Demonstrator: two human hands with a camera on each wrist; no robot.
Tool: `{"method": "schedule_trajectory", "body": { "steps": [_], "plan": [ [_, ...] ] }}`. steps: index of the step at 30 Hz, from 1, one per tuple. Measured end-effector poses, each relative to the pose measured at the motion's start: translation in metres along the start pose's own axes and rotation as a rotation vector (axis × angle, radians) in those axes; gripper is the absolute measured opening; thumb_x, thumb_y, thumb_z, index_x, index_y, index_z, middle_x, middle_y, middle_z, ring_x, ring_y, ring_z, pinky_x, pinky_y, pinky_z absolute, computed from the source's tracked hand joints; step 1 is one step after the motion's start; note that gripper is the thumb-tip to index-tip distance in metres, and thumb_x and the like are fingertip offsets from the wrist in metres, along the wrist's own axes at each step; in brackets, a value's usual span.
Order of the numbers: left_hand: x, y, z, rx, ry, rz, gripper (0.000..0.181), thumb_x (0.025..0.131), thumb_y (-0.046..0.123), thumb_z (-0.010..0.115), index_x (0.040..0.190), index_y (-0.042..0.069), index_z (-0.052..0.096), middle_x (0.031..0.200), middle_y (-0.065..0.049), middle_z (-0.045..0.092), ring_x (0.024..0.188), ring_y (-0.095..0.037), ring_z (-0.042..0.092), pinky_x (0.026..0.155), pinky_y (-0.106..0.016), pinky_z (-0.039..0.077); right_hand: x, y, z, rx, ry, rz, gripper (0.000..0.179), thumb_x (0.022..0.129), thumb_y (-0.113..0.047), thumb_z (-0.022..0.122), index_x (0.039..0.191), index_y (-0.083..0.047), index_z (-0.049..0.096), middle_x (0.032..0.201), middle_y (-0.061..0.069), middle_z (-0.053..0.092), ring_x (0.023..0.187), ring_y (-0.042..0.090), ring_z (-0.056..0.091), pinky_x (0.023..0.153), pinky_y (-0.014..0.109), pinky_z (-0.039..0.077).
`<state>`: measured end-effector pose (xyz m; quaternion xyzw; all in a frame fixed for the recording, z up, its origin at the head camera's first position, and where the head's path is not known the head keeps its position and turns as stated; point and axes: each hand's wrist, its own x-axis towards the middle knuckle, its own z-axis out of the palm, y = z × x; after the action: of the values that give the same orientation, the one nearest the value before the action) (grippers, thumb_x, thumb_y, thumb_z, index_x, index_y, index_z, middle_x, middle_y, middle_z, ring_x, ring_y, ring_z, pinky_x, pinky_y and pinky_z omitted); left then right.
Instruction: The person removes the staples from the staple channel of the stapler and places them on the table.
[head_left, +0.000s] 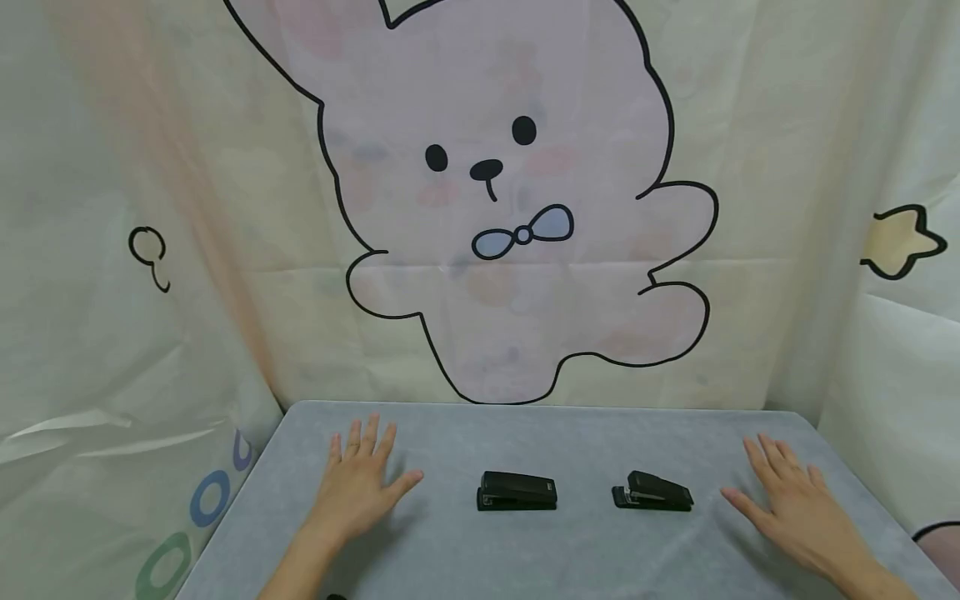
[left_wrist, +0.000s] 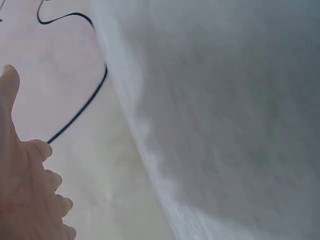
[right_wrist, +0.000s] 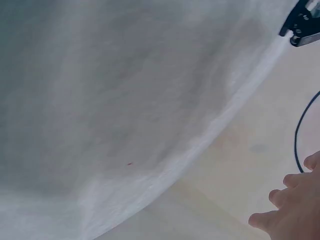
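Left hand flat on grey cloth-covered table, fingers spread, holding nothing. Next right: larger black plastic stapler, long axis left-right, closed. Then smaller black plastic stapler, same axis, jaw end left. Right hand flat, fingers released, near smaller stapler.

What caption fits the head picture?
Two open hands, left hand and right hand, flank two black staplers.
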<state>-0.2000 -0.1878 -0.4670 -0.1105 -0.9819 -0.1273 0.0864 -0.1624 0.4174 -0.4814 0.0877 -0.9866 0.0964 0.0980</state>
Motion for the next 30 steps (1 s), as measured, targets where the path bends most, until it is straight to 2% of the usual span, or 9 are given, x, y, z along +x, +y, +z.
{"method": "schedule_trajectory", "body": {
  "steps": [4,9,14,21,27,30],
  "plan": [
    [0.003,0.01,0.0,-0.028,0.035,0.018,0.089,0.097,0.07,0.056,0.16,0.009,0.042,0.169,-0.023,0.025,0.155,-0.05,0.016,0.119,-0.072,0.01,0.002,-0.01,-0.003,0.007,0.03,-0.024,0.091,0.104,-0.047,0.062,0.162,0.007,0.018,0.166,0.036,0.016,0.154,0.055,0.009,0.113,0.077,-0.004],
    [0.005,0.024,-0.001,-0.059,0.038,0.025,0.091,0.096,0.074,0.052,0.161,0.011,0.041,0.17,-0.021,0.022,0.157,-0.046,0.014,0.12,-0.071,0.008,0.007,-0.024,-0.006,0.016,0.081,-0.061,0.089,0.103,-0.046,0.064,0.162,0.006,0.022,0.165,0.034,0.022,0.155,0.051,0.01,0.114,0.077,0.0],
    [0.006,0.034,0.002,-0.09,0.059,0.043,0.089,0.096,0.071,0.057,0.16,0.011,0.042,0.17,-0.02,0.023,0.156,-0.046,0.016,0.12,-0.069,0.009,0.012,-0.038,-0.009,0.033,0.1,-0.088,0.088,0.103,-0.045,0.064,0.162,0.005,0.023,0.168,0.03,0.019,0.158,0.045,0.009,0.12,0.068,-0.005],
    [0.004,0.048,0.01,-0.127,0.076,0.068,0.088,0.095,0.07,0.061,0.159,0.012,0.045,0.169,-0.02,0.027,0.155,-0.046,0.02,0.119,-0.07,0.013,0.017,-0.061,-0.009,0.055,0.143,-0.137,0.086,0.1,-0.045,0.068,0.161,0.003,0.03,0.167,0.028,0.026,0.157,0.041,0.018,0.123,0.064,0.003],
    [0.004,0.059,0.014,-0.165,0.105,0.082,0.086,0.093,0.065,0.066,0.156,0.01,0.048,0.168,-0.021,0.03,0.155,-0.045,0.024,0.12,-0.069,0.014,0.023,-0.082,-0.011,0.085,0.162,-0.171,0.088,0.099,-0.045,0.069,0.163,0.0,0.029,0.166,0.026,0.03,0.154,0.043,0.025,0.126,0.052,0.004],
    [0.004,0.064,0.014,-0.167,0.122,0.091,0.086,0.092,0.066,0.066,0.156,0.01,0.049,0.167,-0.02,0.032,0.154,-0.044,0.027,0.12,-0.069,0.017,0.026,-0.093,-0.012,0.103,0.169,-0.181,0.088,0.098,-0.045,0.071,0.162,-0.001,0.031,0.165,0.026,0.032,0.148,0.049,0.034,0.122,0.06,0.017]
  ]
}}
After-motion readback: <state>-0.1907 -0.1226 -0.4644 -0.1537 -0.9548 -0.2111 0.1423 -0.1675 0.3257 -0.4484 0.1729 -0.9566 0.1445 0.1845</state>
